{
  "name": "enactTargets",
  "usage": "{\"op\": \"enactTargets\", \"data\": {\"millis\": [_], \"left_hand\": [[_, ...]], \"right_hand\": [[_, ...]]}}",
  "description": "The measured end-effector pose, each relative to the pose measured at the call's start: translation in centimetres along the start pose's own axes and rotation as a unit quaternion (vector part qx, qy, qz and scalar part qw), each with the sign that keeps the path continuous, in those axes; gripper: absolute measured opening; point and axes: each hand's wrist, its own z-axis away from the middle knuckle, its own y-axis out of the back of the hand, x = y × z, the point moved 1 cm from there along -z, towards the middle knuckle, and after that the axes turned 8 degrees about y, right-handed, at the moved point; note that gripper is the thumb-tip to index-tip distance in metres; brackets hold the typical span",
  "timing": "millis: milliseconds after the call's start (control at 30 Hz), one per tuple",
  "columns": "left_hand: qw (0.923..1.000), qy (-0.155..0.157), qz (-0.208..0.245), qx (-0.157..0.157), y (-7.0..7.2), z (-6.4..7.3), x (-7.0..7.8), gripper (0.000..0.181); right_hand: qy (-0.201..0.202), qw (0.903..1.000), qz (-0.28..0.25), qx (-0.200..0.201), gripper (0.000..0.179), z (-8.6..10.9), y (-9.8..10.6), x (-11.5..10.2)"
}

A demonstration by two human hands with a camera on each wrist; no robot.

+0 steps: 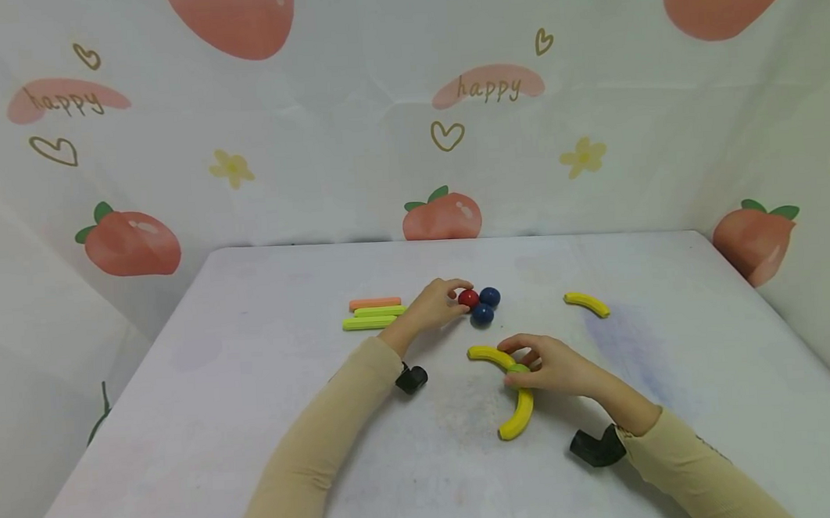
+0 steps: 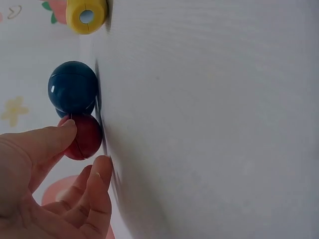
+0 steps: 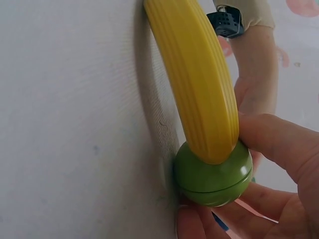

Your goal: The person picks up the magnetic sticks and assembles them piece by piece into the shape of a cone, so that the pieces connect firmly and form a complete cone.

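Observation:
My left hand [image 1: 431, 305] pinches a red ball [image 1: 469, 299] between thumb and index finger. Two dark blue balls [image 1: 490, 297] lie against or right beside it. In the left wrist view the thumb tip presses on the red ball while the other fingers curl loosely below. My right hand [image 1: 558, 367] holds a green ball [image 3: 214, 177] low at the table. Two curved yellow magnetic rods meet at that ball: one rod [image 1: 489, 354] reaches to the far left, the other rod [image 1: 518, 419] curves toward the near edge. Fingers partly hide the green ball.
Left of my left hand lie an orange straight rod [image 1: 375, 302] and two yellow-green rods [image 1: 369, 322], partly behind the wrist. Another curved yellow rod [image 1: 586, 305] rests at the right. The white table [image 1: 252, 377] meets a fruit-printed cloth [image 1: 339, 161] behind it.

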Motion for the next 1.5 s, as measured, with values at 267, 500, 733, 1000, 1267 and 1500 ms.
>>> {"op": "enactTargets", "data": {"millis": [267, 500, 733, 1000, 1267, 1500], "left_hand": [[0.9994, 0.013, -0.029, 0.016, 0.1, 0.0, 0.0, 0.036], [0.9985, 0.022, -0.034, 0.037, 0.3, 0.6, -0.5, 0.034], [0.9992, 0.027, 0.001, 0.028, 0.9, 2.2, -1.3, 0.036], [0.9983, 0.035, 0.045, -0.016, 1.0, 4.5, -2.5, 0.034], [0.9977, 0.014, 0.05, -0.044, 0.3, 6.4, -3.1, 0.032], [0.9964, 0.007, 0.063, -0.055, -0.1, 7.5, -3.0, 0.03]], "right_hand": [[0.001, 1.0, 0.0, -0.002, 0.048, 0.0, 0.0, 0.0], [0.009, 1.0, 0.0, -0.001, 0.048, 0.1, -0.1, 0.0], [0.004, 1.0, -0.002, 0.005, 0.047, 0.1, 0.0, 0.0], [-0.003, 1.0, 0.001, 0.008, 0.047, 0.1, -0.1, 0.0], [-0.003, 0.9999, 0.0, 0.01, 0.046, 0.2, -0.1, 0.0], [0.001, 1.0, -0.003, 0.008, 0.045, 0.2, -0.1, 0.0]]}}
